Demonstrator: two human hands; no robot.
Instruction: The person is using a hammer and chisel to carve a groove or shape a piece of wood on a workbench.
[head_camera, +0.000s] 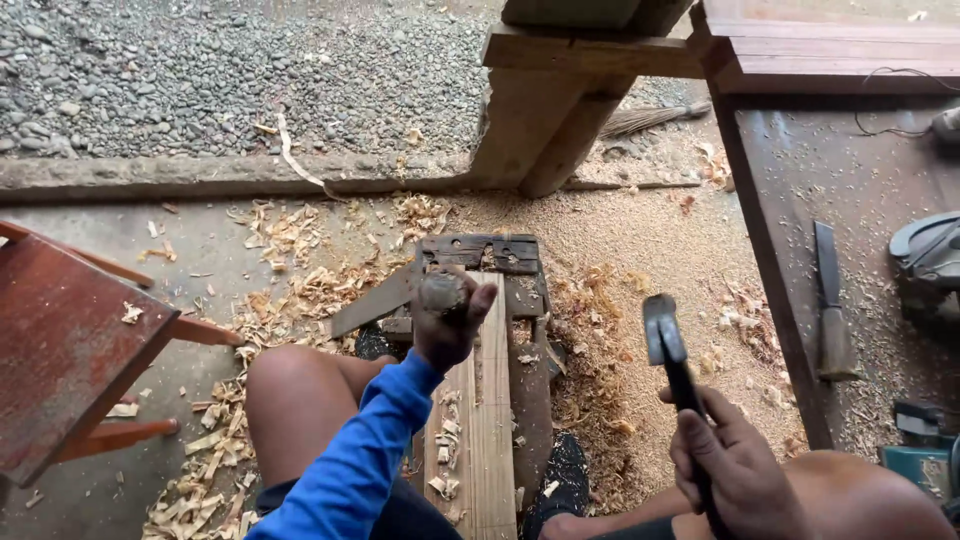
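- My left hand (452, 322) is closed tight round the worn wooden handle of a chisel (441, 292), standing it upright on the pale, narrow wooden plank (487, 400) between my knees.
- My right hand (738, 468) is clenched on the dark handle of a steel-headed hammer (664, 336), raised off to the right, well apart from the chisel.
- To strike well, I judge the hammer face should land square on the handle top, with my left hand steady so the edge does not skate.
- The plank lies on a dark slotted wooden block (482, 254), with curled wood shavings (290, 300) and sawdust all around.
- A second chisel (830, 300) lies on the dusty brown board (850, 180) at right; a rusty red stool (60, 340) stands at left.
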